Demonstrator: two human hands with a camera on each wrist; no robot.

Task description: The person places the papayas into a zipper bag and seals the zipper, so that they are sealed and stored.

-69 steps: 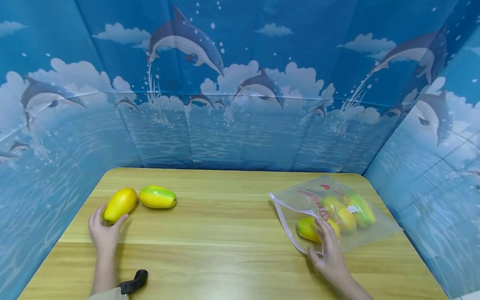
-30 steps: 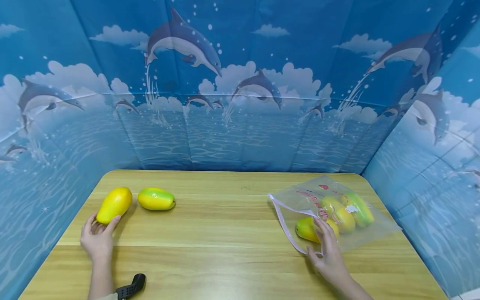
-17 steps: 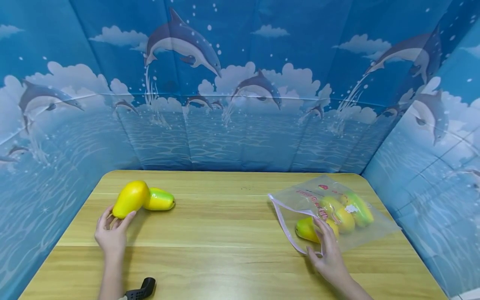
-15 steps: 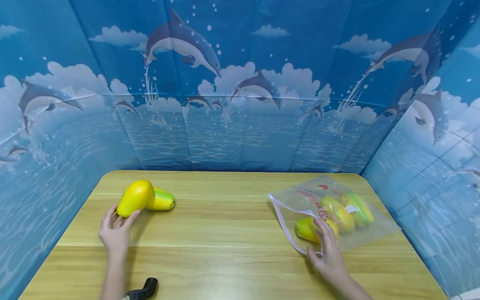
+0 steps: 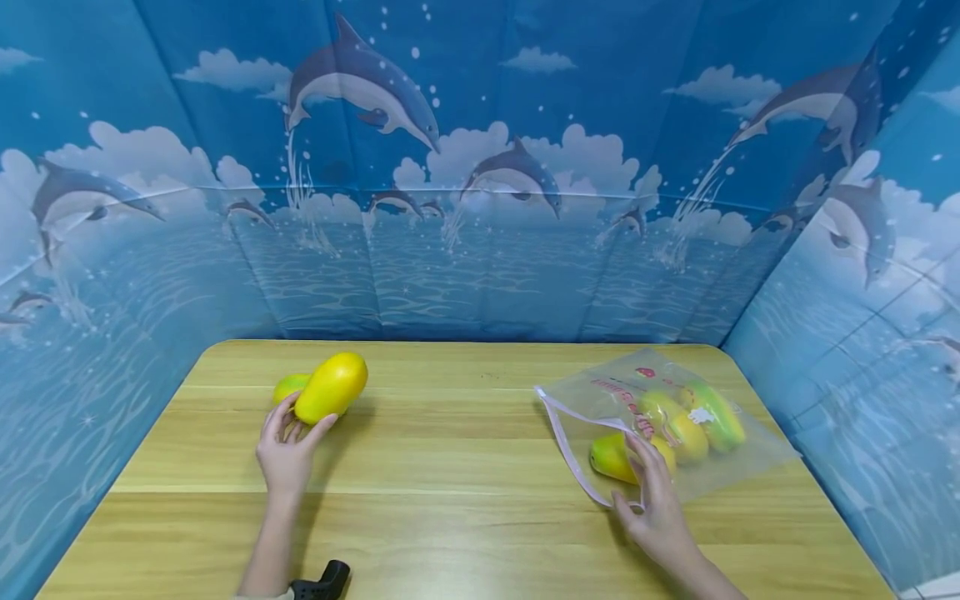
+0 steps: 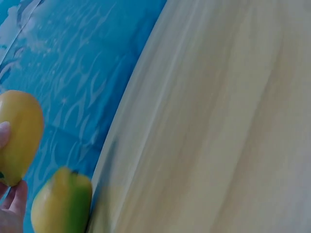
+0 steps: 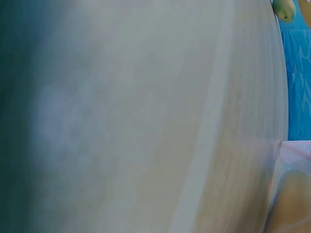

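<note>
In the head view my left hand (image 5: 288,458) grips the lower end of a yellow mango (image 5: 332,387), held above the table with its shadow to the right. Partly behind it lies a yellow-green mango (image 5: 291,387). The left wrist view shows the held mango (image 6: 20,136) at the left edge, the other mango (image 6: 61,201) below. On the right, my right hand (image 5: 660,517) pinches the edge of a clear zip bag (image 5: 723,479) at its mouth. Several yellow-green fruits lie inside, one of them (image 5: 611,457) near the opening. A bag corner (image 7: 295,154) shows in the right wrist view.
The wooden table (image 5: 450,533) reaches back to a blue dolphin-print curtain (image 5: 480,267), which also hangs along both sides. A black strap device (image 5: 324,581) sits at my left wrist, at the bottom edge of the head view.
My left hand has lifted the yellow mango and carried it rightward, from left of the yellow-green mango to in front of it. My right hand and the bag have stayed in place.
</note>
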